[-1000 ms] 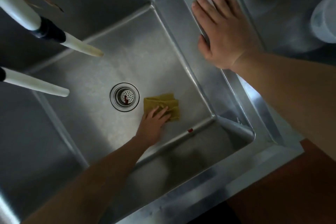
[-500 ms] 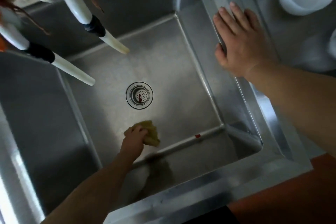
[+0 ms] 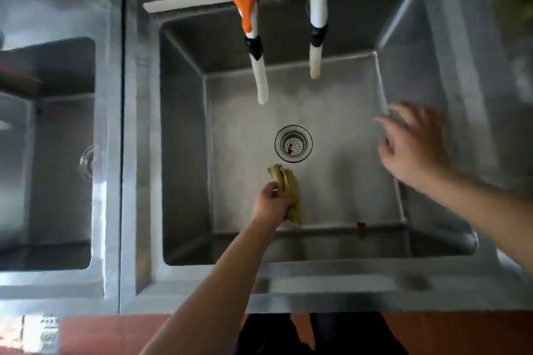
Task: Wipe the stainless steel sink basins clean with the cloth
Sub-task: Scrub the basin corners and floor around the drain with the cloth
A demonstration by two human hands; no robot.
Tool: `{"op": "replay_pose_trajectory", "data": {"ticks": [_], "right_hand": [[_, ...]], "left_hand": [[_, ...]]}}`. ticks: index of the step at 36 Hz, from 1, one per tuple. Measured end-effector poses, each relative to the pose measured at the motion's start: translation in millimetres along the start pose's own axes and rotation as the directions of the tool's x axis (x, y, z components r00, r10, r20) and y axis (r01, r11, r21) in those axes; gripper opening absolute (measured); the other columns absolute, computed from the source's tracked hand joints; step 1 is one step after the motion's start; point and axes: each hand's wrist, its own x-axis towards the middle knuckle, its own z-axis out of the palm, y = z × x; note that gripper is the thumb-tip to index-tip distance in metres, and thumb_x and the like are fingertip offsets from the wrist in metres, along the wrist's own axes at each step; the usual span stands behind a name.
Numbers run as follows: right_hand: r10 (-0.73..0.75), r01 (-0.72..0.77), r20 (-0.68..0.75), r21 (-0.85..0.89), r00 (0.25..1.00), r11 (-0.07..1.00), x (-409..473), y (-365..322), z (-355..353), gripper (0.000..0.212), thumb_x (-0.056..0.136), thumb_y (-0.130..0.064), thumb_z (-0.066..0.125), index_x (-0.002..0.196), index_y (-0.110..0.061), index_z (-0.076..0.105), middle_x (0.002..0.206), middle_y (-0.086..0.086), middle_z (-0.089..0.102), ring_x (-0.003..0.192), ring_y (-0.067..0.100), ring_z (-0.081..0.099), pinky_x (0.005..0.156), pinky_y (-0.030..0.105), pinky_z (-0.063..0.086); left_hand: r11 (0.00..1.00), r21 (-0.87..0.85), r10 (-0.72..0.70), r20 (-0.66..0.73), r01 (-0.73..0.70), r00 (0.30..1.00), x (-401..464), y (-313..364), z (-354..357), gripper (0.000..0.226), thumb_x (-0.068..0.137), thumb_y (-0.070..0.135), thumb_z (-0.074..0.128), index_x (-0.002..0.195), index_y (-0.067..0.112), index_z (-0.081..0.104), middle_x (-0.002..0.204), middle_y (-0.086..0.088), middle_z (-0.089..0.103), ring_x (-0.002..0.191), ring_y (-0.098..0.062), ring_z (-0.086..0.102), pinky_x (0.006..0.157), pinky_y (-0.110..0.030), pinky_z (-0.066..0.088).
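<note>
Right hand [image 3: 415,147] lifted off the rim since a second ago, now hovering blurred over the right side, fingers spread, steel sink basin [image 3: 340,181] wide below, left hand [image 3: 271,204] bunching yellow cloth [image 3: 290,193] near front wall, drain [image 3: 293,143] just beyond.

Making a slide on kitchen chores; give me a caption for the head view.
Left hand grips a yellow cloth near the drain; right hand hovers open.
</note>
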Motion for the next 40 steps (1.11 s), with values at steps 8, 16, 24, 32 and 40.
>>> {"op": "replay_pose_trajectory", "data": {"ticks": [8, 16, 24, 32, 40], "right_hand": [[-0.046, -0.950, 0.949, 0.311, 0.310, 0.012, -61, -155, 33, 0.042, 0.081, -0.053, 0.067, 0.108, -0.021, 0.074, 0.112, 0.009, 0.074, 0.105, 0.030, 0.069, 0.092, 0.051, 0.055], [0.113, -0.971, 0.969, 0.229, 0.220, -0.068, -63, -177, 82, 0.018, 0.097, -0.007, 0.052, 0.111, -0.008, 0.064, 0.102, 0.014, 0.071, 0.089, 0.028, 0.068, 0.090, 0.046, 0.054], [0.421, -0.796, 0.757, 0.210, 0.499, 0.568, 3, -175, 125, 0.028, 0.096, -0.013, 0.053, 0.118, -0.001, 0.064, 0.087, 0.010, 0.067, 0.075, 0.025, 0.064, 0.064, 0.030, 0.049], [0.025, -0.049, 0.427, 0.046, 0.904, 0.998, 85, -212, 173, 0.059, 0.092, -0.012, 0.044, 0.149, -0.027, 0.036, 0.137, 0.015, 0.053, 0.118, 0.038, 0.054, 0.096, 0.044, 0.044], [-0.246, 0.245, 0.567, 0.080, 0.786, 0.966, 74, -220, 241, 0.046, 0.094, -0.046, 0.048, 0.136, -0.027, 0.051, 0.146, 0.006, 0.045, 0.138, 0.030, 0.038, 0.109, 0.047, 0.024]], "left_hand": [[0.980, -0.173, 0.143, 0.271, -0.098, 0.952, -78, 5, -50, 0.037, 0.092, -0.001, 0.060, 0.125, 0.015, 0.060, 0.116, -0.009, 0.069, 0.104, -0.025, 0.068, 0.090, -0.039, 0.058], [0.832, 0.437, 0.416, -0.084, -0.341, 0.906, -94, -2, -119, 0.038, 0.091, 0.012, 0.060, 0.126, 0.027, 0.064, 0.124, -0.002, 0.065, 0.111, -0.020, 0.062, 0.097, -0.035, 0.050], [0.530, 0.846, 0.681, -0.381, -0.061, 0.625, -47, -7, -217, 0.072, 0.097, 0.051, 0.044, 0.158, 0.026, 0.016, 0.167, -0.003, 0.001, 0.153, -0.029, -0.005, 0.121, -0.044, -0.005], [0.409, 0.909, 0.728, -0.380, 0.085, 0.571, -14, -28, -218, 0.075, 0.097, 0.057, 0.031, 0.159, 0.022, 0.007, 0.166, -0.005, 0.009, 0.153, -0.030, 0.002, 0.123, -0.050, 0.005], [0.365, 0.922, 0.771, -0.377, 0.129, 0.514, -11, -29, -218, 0.077, 0.095, 0.055, 0.032, 0.159, 0.021, 0.006, 0.166, -0.008, 0.010, 0.153, -0.032, 0.004, 0.124, -0.049, 0.002]]}}
